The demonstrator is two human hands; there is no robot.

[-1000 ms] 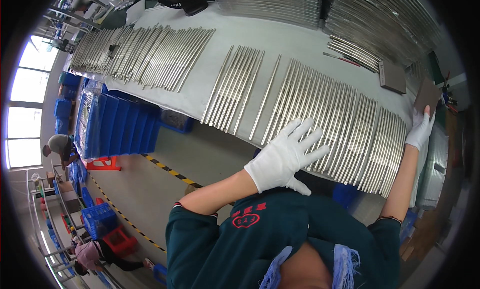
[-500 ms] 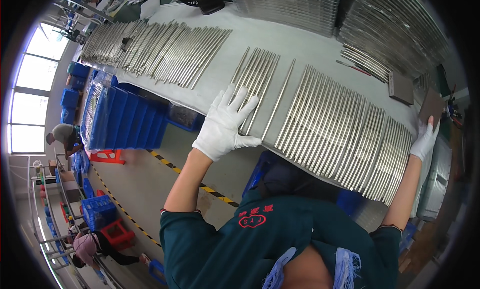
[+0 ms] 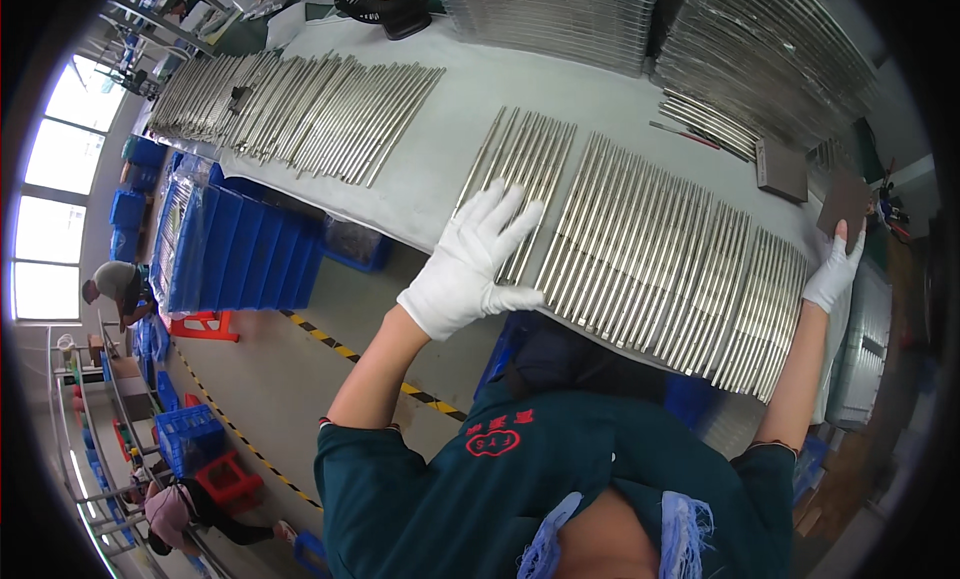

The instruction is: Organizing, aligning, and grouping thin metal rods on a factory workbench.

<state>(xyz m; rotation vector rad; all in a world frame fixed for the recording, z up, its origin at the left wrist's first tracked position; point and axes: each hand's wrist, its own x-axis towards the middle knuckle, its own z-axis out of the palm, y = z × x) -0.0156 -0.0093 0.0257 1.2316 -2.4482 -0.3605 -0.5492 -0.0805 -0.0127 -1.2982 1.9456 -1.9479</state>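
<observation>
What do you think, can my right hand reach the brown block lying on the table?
Probably yes: the lying block is near the right hand, nothing visibly between, but that hand holds another block.

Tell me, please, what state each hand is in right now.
Left hand: open, spread over metal rods.
Right hand: holding a brown block.

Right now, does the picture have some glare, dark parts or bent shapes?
In the head view, the window is washed out and its sides bow; in that view too, the rods show bright streaks, and its corners fall to black.
</observation>
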